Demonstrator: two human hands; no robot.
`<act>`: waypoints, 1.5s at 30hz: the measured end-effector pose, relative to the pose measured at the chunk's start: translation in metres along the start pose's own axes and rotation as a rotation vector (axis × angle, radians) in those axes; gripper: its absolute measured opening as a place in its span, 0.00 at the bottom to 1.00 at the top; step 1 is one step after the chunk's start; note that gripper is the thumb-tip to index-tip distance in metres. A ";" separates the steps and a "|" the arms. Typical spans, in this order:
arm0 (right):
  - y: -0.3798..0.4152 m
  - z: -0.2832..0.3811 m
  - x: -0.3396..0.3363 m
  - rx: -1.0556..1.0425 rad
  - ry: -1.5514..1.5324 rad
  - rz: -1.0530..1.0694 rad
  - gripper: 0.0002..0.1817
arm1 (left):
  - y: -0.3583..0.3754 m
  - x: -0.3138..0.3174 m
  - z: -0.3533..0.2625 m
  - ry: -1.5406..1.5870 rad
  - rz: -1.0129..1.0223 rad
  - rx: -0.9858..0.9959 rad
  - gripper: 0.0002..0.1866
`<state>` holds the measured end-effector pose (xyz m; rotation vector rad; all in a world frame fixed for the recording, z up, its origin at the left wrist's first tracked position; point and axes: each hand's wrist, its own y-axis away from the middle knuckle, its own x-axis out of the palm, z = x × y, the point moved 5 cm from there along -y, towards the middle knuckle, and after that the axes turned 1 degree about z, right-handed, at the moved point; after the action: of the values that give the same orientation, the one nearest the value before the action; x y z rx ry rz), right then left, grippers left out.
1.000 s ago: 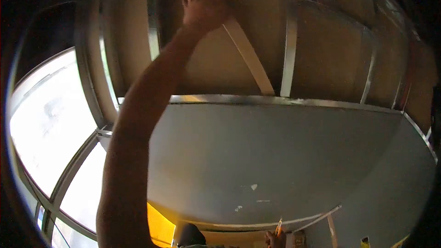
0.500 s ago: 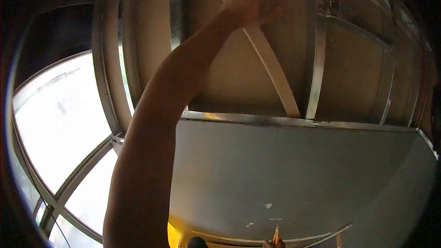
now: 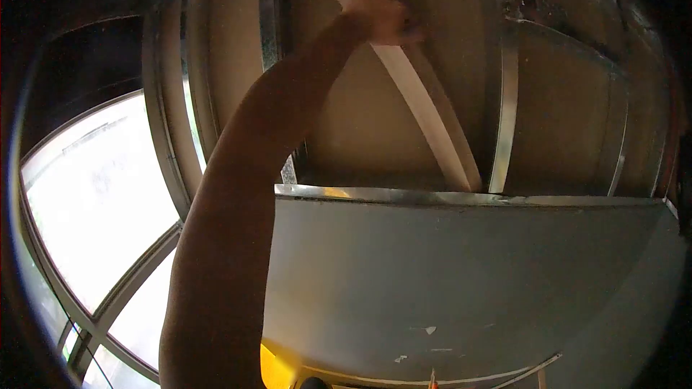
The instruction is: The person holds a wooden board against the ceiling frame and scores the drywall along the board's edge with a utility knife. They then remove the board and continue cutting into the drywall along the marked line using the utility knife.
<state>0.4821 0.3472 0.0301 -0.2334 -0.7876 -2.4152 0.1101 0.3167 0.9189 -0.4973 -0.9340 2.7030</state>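
My left arm reaches up through the frame, and my left hand is closed round a long pale strip, its fingers somewhat blurred. The strip slants from the top down to a metal rail, across the brown panels between the studs. At the bottom edge, the pointed end of a slim orange tool, seemingly a utility knife, sticks up in front of the grey wall. My right hand, which holds it, lies below the frame edge.
Metal studs rise above the rail. The smooth grey wall lies below, with small white scuffs. Bright framed windows stand at the left. Near the bottom are something yellow and a thin pale strip.
My left hand has come slightly down and left and now grips the slanted strip, which shows its side more. My right hand has slipped below the frame, leaving just the tool's tip showing.
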 end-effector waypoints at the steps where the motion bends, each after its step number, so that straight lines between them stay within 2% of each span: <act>1: -0.005 0.010 0.005 -0.063 0.161 0.074 0.21 | -0.002 0.000 0.002 0.027 -0.011 0.002 0.34; 2: -0.011 0.018 0.013 -0.127 0.323 0.148 0.21 | -0.006 -0.001 0.002 0.026 -0.016 0.001 0.34; 3: -0.014 0.022 0.019 -0.188 0.489 0.222 0.20 | -0.012 0.003 0.003 0.023 0.071 -0.053 0.35; 4: -0.019 0.022 0.022 -0.187 0.492 0.221 0.20 | -0.016 0.006 0.004 0.021 0.159 -0.108 0.36; 5: -0.026 0.021 0.030 -0.227 0.525 0.251 0.20 | -0.019 -0.001 0.000 0.022 0.160 -0.108 0.36; 7: -0.036 0.012 0.040 -0.255 0.557 0.285 0.20 | -0.017 -0.004 -0.005 0.027 0.335 -0.182 0.35; 8: -0.038 0.009 0.045 -0.393 0.642 0.301 0.19 | -0.013 0.003 -0.004 0.028 0.341 -0.178 0.35; 9: -0.041 0.002 0.047 -0.530 0.725 0.312 0.19 | -0.011 0.006 -0.004 0.024 0.131 -0.074 0.35; 10: -0.053 -0.015 0.046 -0.516 0.718 0.298 0.19 | -0.011 0.008 -0.002 0.046 0.110 -0.064 0.35; 12: -0.055 -0.042 0.030 -0.712 0.723 0.261 0.22 | -0.013 0.011 -0.001 0.082 0.129 -0.086 0.36; 15: -0.044 -0.032 0.018 -0.449 0.633 0.207 0.22 | -0.018 0.011 -0.005 0.104 0.161 -0.102 0.36; 18: -0.032 -0.024 0.005 -0.373 0.594 0.164 0.22 | -0.012 0.011 -0.006 0.102 0.155 -0.113 0.37; 29: -0.032 -0.019 -0.016 -0.255 0.545 0.144 0.21 | -0.020 0.018 -0.002 -0.096 0.086 -0.132 0.39; 31: -0.036 -0.019 -0.016 -0.248 0.545 0.151 0.21 | -0.024 0.022 -0.003 -0.076 0.077 -0.083 0.40; 32: -0.035 -0.018 -0.015 -0.249 0.546 0.157 0.21 | -0.025 0.025 -0.003 0.054 0.121 -0.032 0.41; 33: -0.036 -0.018 -0.014 -0.247 0.547 0.162 0.21 | -0.021 0.010 -0.010 0.052 0.122 -0.026 0.41; 35: -0.036 -0.017 -0.012 -0.250 0.552 0.176 0.20 | -0.006 -0.014 -0.018 0.102 0.212 -0.047 0.35; 36: -0.036 -0.017 -0.011 -0.250 0.552 0.180 0.20 | 0.003 -0.008 -0.015 0.098 0.212 -0.047 0.35; 38: -0.034 -0.017 -0.009 -0.244 0.556 0.188 0.20 | 0.024 -0.012 -0.018 0.168 -0.118 0.117 0.43; 39: -0.034 -0.016 -0.008 -0.241 0.560 0.194 0.20 | 0.027 -0.012 -0.017 0.166 -0.116 0.110 0.43; 41: -0.032 -0.016 -0.007 -0.230 0.561 0.190 0.20 | 0.028 -0.017 -0.021 -0.033 -0.201 0.058 0.46; 42: -0.031 -0.018 -0.007 -0.225 0.565 0.193 0.20 | 0.030 -0.028 -0.026 -0.032 -0.197 0.051 0.46; 44: -0.029 -0.019 -0.010 -0.221 0.569 0.192 0.20 | 0.033 -0.038 -0.030 0.095 0.046 0.046 0.49; 45: -0.029 -0.019 -0.010 -0.223 0.570 0.188 0.20 | 0.035 -0.032 -0.029 0.100 0.044 0.042 0.49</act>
<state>0.4740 0.3602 -0.0030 0.2774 -0.2283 -2.2171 0.1472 0.2951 0.8826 -0.6453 -0.8471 2.7027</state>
